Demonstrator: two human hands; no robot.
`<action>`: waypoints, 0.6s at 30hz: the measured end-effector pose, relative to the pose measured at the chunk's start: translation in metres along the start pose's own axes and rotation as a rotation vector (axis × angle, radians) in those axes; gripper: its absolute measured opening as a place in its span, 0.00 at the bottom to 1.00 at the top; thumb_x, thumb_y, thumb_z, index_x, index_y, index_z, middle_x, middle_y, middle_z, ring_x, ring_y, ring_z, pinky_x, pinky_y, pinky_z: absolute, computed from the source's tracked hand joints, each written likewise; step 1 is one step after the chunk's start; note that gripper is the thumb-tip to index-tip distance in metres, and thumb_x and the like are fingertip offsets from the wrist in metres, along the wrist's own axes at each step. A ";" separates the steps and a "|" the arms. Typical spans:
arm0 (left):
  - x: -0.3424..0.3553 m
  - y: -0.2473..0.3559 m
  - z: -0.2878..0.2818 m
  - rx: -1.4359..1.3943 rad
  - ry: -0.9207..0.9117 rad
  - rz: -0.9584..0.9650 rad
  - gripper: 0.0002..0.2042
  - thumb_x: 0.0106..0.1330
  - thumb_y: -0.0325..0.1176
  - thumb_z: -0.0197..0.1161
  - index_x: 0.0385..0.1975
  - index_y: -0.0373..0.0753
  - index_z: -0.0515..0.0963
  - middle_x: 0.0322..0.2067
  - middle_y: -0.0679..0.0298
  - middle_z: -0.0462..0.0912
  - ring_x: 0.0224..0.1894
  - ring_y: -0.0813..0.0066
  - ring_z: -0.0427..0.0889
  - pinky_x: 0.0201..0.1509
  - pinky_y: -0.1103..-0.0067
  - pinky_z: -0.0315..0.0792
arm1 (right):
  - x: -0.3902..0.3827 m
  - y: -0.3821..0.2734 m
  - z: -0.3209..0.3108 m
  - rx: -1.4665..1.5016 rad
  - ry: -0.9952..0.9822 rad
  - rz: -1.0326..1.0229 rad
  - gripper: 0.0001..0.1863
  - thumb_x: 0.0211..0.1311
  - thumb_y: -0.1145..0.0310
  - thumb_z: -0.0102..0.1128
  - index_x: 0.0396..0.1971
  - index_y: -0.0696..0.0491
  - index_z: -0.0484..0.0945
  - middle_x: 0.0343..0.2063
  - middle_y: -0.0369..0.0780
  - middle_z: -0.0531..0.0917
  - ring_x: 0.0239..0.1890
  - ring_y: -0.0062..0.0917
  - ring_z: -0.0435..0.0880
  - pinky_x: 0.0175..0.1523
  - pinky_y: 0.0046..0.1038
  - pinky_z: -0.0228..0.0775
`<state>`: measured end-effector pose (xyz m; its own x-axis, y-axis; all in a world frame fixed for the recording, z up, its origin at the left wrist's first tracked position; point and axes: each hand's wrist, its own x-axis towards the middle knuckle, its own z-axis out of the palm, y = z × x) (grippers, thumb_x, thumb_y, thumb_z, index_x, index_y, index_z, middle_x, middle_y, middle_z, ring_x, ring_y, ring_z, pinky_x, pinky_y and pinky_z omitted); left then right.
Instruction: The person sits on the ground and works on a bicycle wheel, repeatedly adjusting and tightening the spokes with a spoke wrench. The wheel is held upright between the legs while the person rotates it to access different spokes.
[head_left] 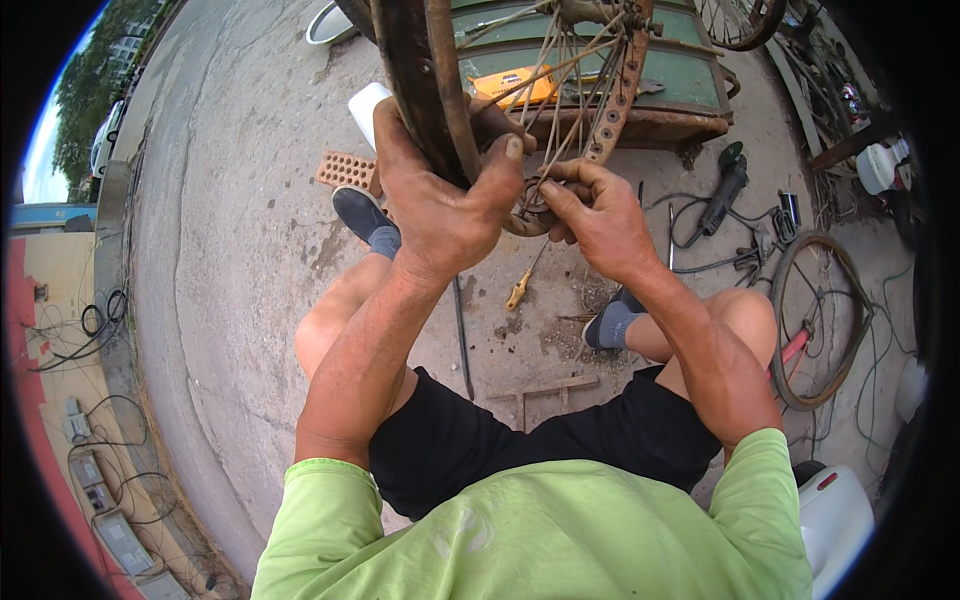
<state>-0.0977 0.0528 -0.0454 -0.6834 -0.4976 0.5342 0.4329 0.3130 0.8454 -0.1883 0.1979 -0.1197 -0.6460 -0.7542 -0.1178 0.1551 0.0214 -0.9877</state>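
Note:
A worn bicycle wheel with a dark tyre and rim (420, 80) and rusty spokes rises at the top centre. My left hand (450, 210) is wrapped round its lower part, thumb up beside the rim. My right hand (595, 215) has fingers closed at the bottom of the spokes, around a small curved part that I cannot make out clearly. A rusty perforated metal bar (611, 120) stands behind the spokes. A yellow-handled screwdriver (519, 289) is below my hands.
A green metal bench (690, 90) holds a yellow case (510, 82). A perforated brick (345, 170) and white object (365, 110) lie left. An angle grinder (722, 200), cables and a spare wheel (853, 280) lie right. My feet rest either side.

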 end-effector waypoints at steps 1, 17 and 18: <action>0.001 -0.001 0.000 0.011 -0.007 0.015 0.22 0.65 0.20 0.65 0.51 0.31 0.59 0.37 0.54 0.83 0.39 0.71 0.88 0.42 0.76 0.84 | 0.002 0.002 -0.002 0.027 -0.021 -0.009 0.17 0.75 0.64 0.61 0.52 0.63 0.79 0.30 0.38 0.87 0.29 0.16 0.85 0.31 0.21 0.75; -0.001 -0.002 -0.002 0.028 -0.010 0.031 0.22 0.63 0.20 0.64 0.51 0.32 0.60 0.37 0.56 0.82 0.38 0.73 0.87 0.45 0.76 0.82 | 0.005 -0.017 -0.010 0.029 -0.121 0.168 0.17 0.74 0.59 0.63 0.48 0.59 0.79 0.29 0.38 0.87 0.27 0.18 0.84 0.30 0.21 0.70; -0.001 -0.002 -0.002 0.026 -0.009 0.028 0.22 0.63 0.20 0.64 0.51 0.33 0.60 0.37 0.56 0.82 0.38 0.73 0.87 0.45 0.76 0.82 | 0.006 -0.017 -0.009 0.019 -0.118 0.175 0.17 0.73 0.59 0.64 0.48 0.59 0.79 0.29 0.38 0.87 0.27 0.18 0.84 0.30 0.21 0.70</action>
<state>-0.0968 0.0514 -0.0478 -0.6769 -0.4808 0.5573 0.4365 0.3474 0.8299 -0.2018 0.1993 -0.1043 -0.5164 -0.8114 -0.2737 0.2719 0.1477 -0.9509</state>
